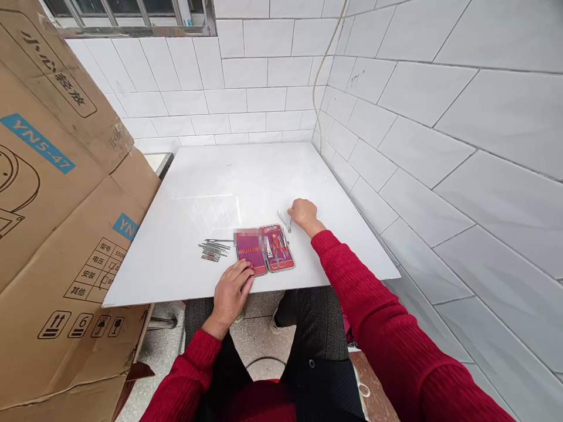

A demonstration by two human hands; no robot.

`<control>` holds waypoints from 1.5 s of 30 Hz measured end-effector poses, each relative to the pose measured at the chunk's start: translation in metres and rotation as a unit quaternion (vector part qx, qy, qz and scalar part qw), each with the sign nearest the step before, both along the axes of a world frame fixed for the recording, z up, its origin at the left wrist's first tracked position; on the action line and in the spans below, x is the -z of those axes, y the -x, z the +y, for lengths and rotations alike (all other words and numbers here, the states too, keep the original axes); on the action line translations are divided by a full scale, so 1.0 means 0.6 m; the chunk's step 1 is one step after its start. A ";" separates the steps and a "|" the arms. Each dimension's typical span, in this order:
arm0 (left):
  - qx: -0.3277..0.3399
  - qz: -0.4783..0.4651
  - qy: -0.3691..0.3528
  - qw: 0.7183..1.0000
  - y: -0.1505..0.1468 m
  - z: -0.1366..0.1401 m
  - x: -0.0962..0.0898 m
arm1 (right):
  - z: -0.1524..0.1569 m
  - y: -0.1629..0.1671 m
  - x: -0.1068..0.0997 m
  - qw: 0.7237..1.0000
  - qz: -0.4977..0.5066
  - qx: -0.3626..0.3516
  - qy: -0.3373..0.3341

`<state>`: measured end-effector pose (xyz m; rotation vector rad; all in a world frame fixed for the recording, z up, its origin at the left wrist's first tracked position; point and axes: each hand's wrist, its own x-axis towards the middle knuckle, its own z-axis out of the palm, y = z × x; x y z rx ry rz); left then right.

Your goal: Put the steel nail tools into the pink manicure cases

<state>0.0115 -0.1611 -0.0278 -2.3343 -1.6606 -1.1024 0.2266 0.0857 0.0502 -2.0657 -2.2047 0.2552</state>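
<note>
Left hand, lower centre of the frame: the near left corner of the open manicure case is touched by its bent fingers, though whether it is pinched cannot be told. Right hand, just right of centre, is clenched, its contents hidden; the nippers are seen right beside it, contact unclear. Light and stiff-shelled, the case looks best taken by its rim and kept level, so nothing is spilled. Smooth, hard metal next: the nippers are best gripped by their handles, while the slim loose tools, left of the case, may be easily slid. Close by, the near edge of the bench must be watched! Open room is offered at upper centre, bounded by the tiled wall at right.
</note>
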 end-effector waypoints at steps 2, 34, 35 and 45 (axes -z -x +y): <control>-0.001 0.000 0.003 1.000 0.000 -0.001 -0.001 | -0.005 -0.005 0.011 1.000 0.016 0.003 0.012; -0.034 0.079 0.141 0.986 -0.005 0.181 -0.046 | -0.042 0.030 -0.059 0.944 -0.160 -0.282 0.056; -0.030 0.081 0.140 0.986 -0.005 0.181 -0.044 | -0.037 0.022 -0.059 0.947 -0.163 -0.271 0.056; -0.025 0.078 0.123 0.989 -0.003 0.188 -0.039 | -0.079 -0.053 -0.005 0.994 -0.016 -0.092 0.052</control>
